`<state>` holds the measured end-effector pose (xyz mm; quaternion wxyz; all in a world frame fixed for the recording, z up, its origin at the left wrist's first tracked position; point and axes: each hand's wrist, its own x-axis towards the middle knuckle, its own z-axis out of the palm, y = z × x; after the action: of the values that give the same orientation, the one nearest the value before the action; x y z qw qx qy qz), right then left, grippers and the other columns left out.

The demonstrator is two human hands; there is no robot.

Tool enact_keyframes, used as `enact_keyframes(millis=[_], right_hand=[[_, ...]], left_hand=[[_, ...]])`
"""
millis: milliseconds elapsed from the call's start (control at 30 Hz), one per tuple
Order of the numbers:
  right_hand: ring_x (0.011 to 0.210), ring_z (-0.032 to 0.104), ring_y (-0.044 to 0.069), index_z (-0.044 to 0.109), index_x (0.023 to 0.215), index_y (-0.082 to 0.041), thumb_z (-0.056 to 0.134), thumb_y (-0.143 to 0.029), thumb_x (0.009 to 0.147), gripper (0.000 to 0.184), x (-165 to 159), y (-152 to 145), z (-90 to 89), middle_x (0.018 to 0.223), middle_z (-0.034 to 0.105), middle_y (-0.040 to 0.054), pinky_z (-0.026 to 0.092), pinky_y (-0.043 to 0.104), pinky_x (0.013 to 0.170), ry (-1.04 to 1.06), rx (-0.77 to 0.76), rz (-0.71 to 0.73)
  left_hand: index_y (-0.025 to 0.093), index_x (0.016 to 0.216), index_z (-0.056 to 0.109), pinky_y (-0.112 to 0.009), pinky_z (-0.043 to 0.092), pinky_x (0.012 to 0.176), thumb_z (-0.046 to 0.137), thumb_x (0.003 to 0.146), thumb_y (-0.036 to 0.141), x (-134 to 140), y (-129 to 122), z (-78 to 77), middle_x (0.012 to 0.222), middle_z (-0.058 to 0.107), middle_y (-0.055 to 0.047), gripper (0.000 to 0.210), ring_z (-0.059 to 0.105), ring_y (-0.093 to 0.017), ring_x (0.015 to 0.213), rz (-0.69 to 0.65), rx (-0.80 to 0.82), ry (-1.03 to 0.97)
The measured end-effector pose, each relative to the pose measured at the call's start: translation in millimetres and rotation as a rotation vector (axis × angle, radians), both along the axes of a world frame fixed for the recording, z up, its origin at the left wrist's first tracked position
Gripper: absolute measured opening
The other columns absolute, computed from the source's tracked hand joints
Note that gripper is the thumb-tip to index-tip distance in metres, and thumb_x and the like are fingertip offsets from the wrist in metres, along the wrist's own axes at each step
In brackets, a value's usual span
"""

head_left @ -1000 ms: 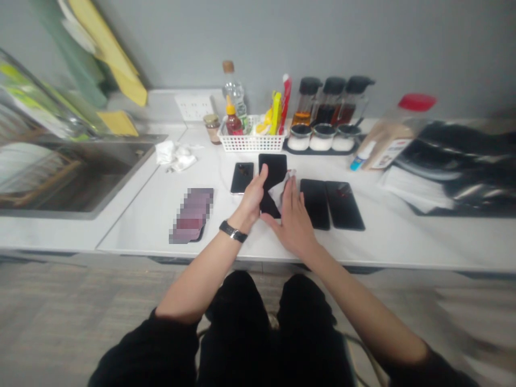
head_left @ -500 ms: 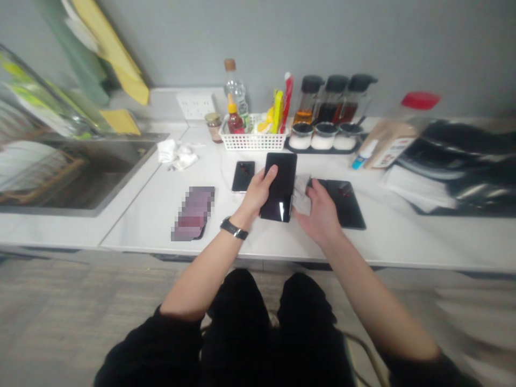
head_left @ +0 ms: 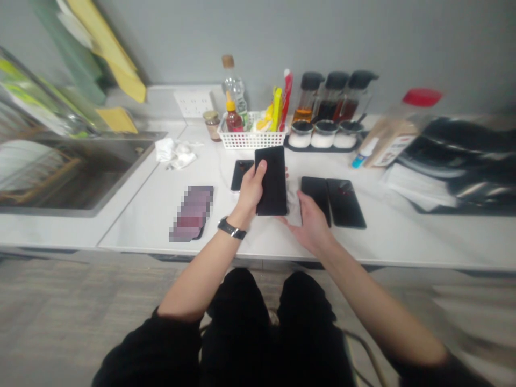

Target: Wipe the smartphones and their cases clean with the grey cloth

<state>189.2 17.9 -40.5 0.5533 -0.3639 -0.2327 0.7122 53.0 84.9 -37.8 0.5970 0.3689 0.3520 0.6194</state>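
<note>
We see left hand [head_left: 250, 189] clamped on black phone [head_left: 271, 180], lifted over counter [head_left: 141, 215] centre. Right hand [head_left: 311, 226] open just right, empty. Risk, we judge: one-handed grip slips, phone drops onto two phones [head_left: 332, 200] lying right.

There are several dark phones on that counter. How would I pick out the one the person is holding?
Start at the white perforated basket of bottles at the back of the white counter. Just in front of it, the left hand grips a black phone by its edge. It is the only one lifted off the counter; the other phones lie flat.
</note>
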Motion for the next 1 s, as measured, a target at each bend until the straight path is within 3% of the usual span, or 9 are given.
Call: enact_keyframes(millis=[133, 267, 333, 433, 567, 733, 833, 933, 1000], right_hand=[[0.115, 0.076, 0.026, 0.077, 0.095, -0.028, 0.08, -0.034, 0.084, 0.013, 1, -9, -5.0, 0.103, 0.085, -0.0024, 0.064, 0.045, 0.099, -0.044, -0.046, 0.018], [0.125, 0.072, 0.026, 0.078, 0.104, -0.029, 0.076, -0.048, 0.09, 0.024, 6, -6, 5.9, 0.115, 0.084, 0.0, 0.06, 0.045, 0.105, -0.011, 0.07, 0.055], [0.126, 0.071, 0.026, 0.079, 0.104, -0.029, 0.075, -0.052, 0.09, 0.028, 4, -6, 7.9, 0.117, 0.083, 0.0003, 0.06, 0.044, 0.104, -0.011, 0.076, 0.006], [0.109, 0.075, 0.024, 0.077, 0.088, -0.027, 0.088, -0.05, 0.078, 0.027, -3, -10, 2.2, 0.1, 0.082, -0.0002, 0.063, 0.04, 0.095, -0.1, 0.008, -0.123], [0.087, 0.072, 0.018, 0.077, 0.078, -0.024, 0.101, -0.058, 0.059, 0.045, -12, -11, -5.8, 0.084, 0.078, -0.0012, 0.064, 0.033, 0.085, -0.152, 0.055, -0.015], [0.065, 0.065, 0.013, 0.071, 0.064, -0.021, 0.105, -0.061, 0.043, 0.056, -24, 1, -12.7, 0.065, 0.071, -0.0027, 0.058, 0.027, 0.066, -0.127, 0.01, -0.052], [0.065, 0.069, 0.016, 0.073, 0.069, -0.023, 0.102, -0.063, 0.051, 0.053, -34, 8, -15.7, 0.064, 0.073, -0.0019, 0.059, 0.03, 0.069, -0.128, -0.018, -0.098], [0.085, 0.077, 0.023, 0.076, 0.083, -0.025, 0.09, -0.068, 0.071, 0.047, -36, 7, -11.0, 0.075, 0.079, 0.0001, 0.063, 0.034, 0.082, -0.139, 0.004, -0.111], [0.097, 0.079, 0.026, 0.077, 0.09, -0.027, 0.075, -0.072, 0.084, 0.045, -29, 3, -5.4, 0.082, 0.082, 0.0019, 0.064, 0.038, 0.085, -0.092, 0.013, -0.044]], left_hand=[[0.019, 0.107, 0.077, -0.039, 0.065, 0.097, 0.072, 0.099, 0.052, 1, -1, 2.6, 0.107, 0.085, -0.011, 0.034, 0.08, -0.028, 0.113, 0.0, 0.045, -0.034], [0.019, 0.11, 0.076, -0.038, 0.064, 0.099, 0.068, 0.102, 0.048, 2, 0, 2.0, 0.109, 0.085, -0.011, 0.031, 0.08, -0.028, 0.115, 0.09, 0.018, -0.045], [0.017, 0.118, 0.075, -0.038, 0.064, 0.1, 0.064, 0.105, 0.046, 1, 1, 1.8, 0.114, 0.085, -0.012, 0.033, 0.08, -0.027, 0.115, 0.121, -0.032, -0.105], [0.017, 0.135, 0.071, -0.037, 0.064, 0.102, 0.054, 0.109, 0.045, -3, 3, 4.1, 0.128, 0.081, -0.013, 0.042, 0.077, -0.026, 0.122, 0.031, -0.136, -0.26], [0.02, 0.141, 0.068, -0.037, 0.062, 0.106, 0.04, 0.114, 0.043, -8, 1, 12.0, 0.139, 0.077, -0.008, 0.045, 0.072, -0.023, 0.132, -0.134, -0.176, -0.408], [0.021, 0.144, 0.065, -0.039, 0.059, 0.112, 0.046, 0.111, 0.045, -5, -4, 19.8, 0.134, 0.079, -0.01, 0.045, 0.073, -0.025, 0.129, -0.116, -0.162, -0.415], [0.022, 0.144, 0.063, -0.041, 0.059, 0.11, 0.053, 0.108, 0.044, -1, -5, 19.9, 0.13, 0.079, -0.01, 0.044, 0.075, -0.026, 0.125, -0.029, -0.136, -0.367], [0.028, 0.147, 0.057, -0.041, 0.062, 0.103, 0.058, 0.105, 0.046, 0, -3, 18.1, 0.128, 0.077, -0.009, 0.046, 0.077, -0.025, 0.119, 0.068, -0.12, -0.295], [0.034, 0.149, 0.053, -0.039, 0.063, 0.099, 0.06, 0.103, 0.05, -3, -2, 17.4, 0.128, 0.077, -0.006, 0.049, 0.079, -0.025, 0.115, 0.114, -0.101, -0.236]])
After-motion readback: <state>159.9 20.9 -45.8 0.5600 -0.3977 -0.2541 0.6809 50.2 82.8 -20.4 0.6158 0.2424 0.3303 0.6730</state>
